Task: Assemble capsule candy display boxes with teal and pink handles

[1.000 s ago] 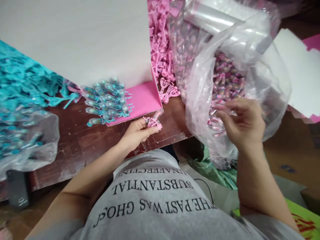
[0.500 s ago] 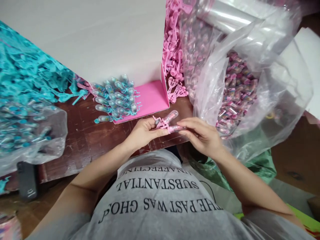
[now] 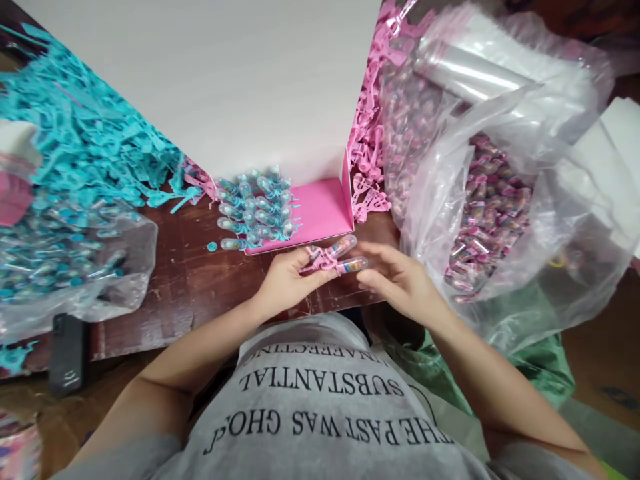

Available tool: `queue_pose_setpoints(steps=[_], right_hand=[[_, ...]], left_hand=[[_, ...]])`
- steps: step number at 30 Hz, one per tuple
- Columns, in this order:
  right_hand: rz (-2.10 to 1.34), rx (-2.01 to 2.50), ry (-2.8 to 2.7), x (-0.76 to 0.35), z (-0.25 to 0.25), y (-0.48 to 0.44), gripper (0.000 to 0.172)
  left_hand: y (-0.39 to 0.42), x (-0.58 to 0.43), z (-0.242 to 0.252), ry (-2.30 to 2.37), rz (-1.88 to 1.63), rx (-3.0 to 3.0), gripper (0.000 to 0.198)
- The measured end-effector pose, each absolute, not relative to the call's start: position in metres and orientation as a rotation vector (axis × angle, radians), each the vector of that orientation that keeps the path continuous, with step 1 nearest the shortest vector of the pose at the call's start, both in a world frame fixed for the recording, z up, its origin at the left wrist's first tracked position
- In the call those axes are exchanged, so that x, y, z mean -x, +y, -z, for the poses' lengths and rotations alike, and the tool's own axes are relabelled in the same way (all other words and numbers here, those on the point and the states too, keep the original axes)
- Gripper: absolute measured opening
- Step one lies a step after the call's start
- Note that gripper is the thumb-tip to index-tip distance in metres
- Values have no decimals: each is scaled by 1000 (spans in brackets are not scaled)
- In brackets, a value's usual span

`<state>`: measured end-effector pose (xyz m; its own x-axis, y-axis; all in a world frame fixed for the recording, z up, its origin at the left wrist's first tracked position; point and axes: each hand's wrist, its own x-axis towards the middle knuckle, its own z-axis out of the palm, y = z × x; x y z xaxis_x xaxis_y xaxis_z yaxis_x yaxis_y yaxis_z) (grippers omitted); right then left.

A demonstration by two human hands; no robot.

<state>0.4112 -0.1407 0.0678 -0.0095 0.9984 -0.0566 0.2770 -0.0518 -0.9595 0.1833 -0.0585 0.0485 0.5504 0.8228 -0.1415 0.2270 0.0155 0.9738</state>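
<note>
Between its thumb and fingers, my left hand (image 3: 287, 280) pinches a pink plastic clip piece (image 3: 320, 260) with two clear capsules (image 3: 353, 265) of colourful bits sticking out to the right. Just right of the capsule tips is my right hand (image 3: 400, 280), its thumb and fingers apart and nothing between them. Behind my hands stands a box with a pink floor (image 3: 325, 210) and a tall white panel (image 3: 240, 80). Rows of blue capsule pieces (image 3: 257, 213) fill the left part of that floor.
Blue plastic clips (image 3: 105, 140) pile up at the left, above a bag of blue-capped capsules (image 3: 65, 260). Pink clips (image 3: 367, 153) lie right of the box. A plastic bag (image 3: 435, 193) holds pink capsules (image 3: 493, 207). A black phone (image 3: 69, 353) lies at the table's left edge.
My right hand has let go of the lower capsule and drawn slightly right, its fingers parting. My left hand still holds the pink piece. The whole view has shifted a little.
</note>
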Motion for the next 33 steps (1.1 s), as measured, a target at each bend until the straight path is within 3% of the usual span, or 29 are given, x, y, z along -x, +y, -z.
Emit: queue_pose_setpoints(steps=[2,5,8,10,14,17,19,22,23,28,33], right_hand=[[-893,1402,-1638,-415,-69,-136,42],[-670,1356,-1828,-414,-67,-131,24],[-759,1374,-1808,-411,-65,-129,17],[-925,1339,-1749,-412,-67,-127,22],[-1352,1108,-1522,-421,-80,-116,61],[-1483,1051,-1475,-428,-91,-102,56],[-1201,1079,-1569,-431,-98,-92,52],[-517,980,-1970,-431,-106,-75,75],[-382,905,-2121,-430,-109,-70,75],[-446,912,-2274,-433,-127,-46,33],[-343,1483,-2129,-441,-124,-6,23]], left_hand=[[-55,-182,-48,902,-565,-1397,33],[-54,-180,-49,898,-539,-1330,30],[-55,-175,-54,960,-563,-1404,26],[-55,-171,-62,934,-547,-1429,25],[-48,-164,-84,877,-526,-1431,28],[-36,-164,-100,887,-588,-1402,41],[-28,-165,-107,862,-582,-1319,45],[-22,-166,-116,816,-433,-1214,48],[-21,-166,-118,785,-377,-1220,49],[5,-153,-121,889,-477,-1864,51],[53,-125,-108,1057,-392,-2654,62]])
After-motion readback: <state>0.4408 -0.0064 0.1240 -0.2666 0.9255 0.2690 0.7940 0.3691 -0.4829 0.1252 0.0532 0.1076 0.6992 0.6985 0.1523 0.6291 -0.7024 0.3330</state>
